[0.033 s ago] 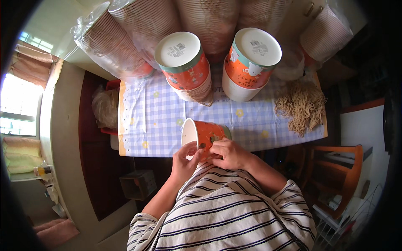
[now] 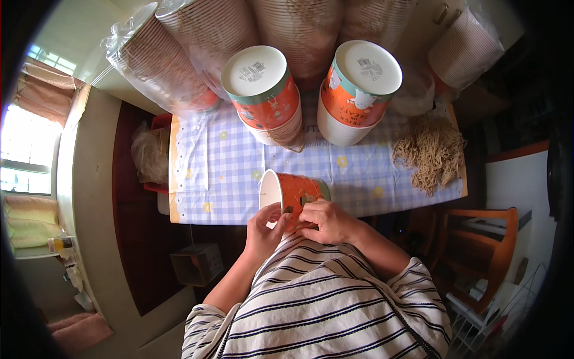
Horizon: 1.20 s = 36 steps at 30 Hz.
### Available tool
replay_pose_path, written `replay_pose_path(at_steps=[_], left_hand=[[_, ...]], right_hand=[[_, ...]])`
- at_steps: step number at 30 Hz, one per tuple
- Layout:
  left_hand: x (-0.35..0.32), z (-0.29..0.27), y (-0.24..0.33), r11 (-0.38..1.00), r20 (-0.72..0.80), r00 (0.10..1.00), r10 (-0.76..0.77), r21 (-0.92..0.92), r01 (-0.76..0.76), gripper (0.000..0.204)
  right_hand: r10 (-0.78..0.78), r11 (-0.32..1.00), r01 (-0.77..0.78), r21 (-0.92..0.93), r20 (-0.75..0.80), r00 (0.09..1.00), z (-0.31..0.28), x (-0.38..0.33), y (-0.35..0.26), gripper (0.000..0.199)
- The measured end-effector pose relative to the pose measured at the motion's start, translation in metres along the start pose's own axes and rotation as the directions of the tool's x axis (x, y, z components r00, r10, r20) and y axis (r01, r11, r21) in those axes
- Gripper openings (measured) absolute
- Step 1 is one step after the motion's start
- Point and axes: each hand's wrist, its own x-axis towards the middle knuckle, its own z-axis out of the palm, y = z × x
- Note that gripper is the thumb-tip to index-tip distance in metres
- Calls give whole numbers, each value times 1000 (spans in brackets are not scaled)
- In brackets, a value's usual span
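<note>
An orange paper bucket (image 2: 297, 186) with a white inside and a green band at its base lies on its side at the table's near edge, against my striped shirt. Its mouth faces left. My left hand (image 2: 263, 232) grips the rim, some fingers inside the mouth and the thumb on the outer wall. Bent against the printed side is my right hand (image 2: 330, 221), its fingers pinched together close to the left thumb. Whatever sits between those fingertips is too small or hidden to make out.
Two upside-down bucket stacks, one left (image 2: 254, 72) and one right (image 2: 366, 69), stand farther back. Tan cords (image 2: 431, 152) lie heaped at the right on the checked tablecloth (image 2: 233, 179). Tall plastic-wrapped bucket stacks (image 2: 161, 60) line the back. A wooden chair (image 2: 502, 257) stands at right.
</note>
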Motion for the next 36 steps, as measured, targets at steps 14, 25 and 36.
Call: replay_pose_path(at_steps=[14,25,36], left_hand=[[-4,-21,-23,619,228,804,548,536,-574,28],[0,-25,3,892,154,945,289,314,-324,50],[7,3,-16,981,-136,985,-103,-180,78,18]], right_hand=[[474,833,-268,485,-372,798,-13,-2,37,30],[401,910,-290,297,-449,799,50,-2,15,36],[-43,997,19,-70,-362,931,36,-2,2,16]])
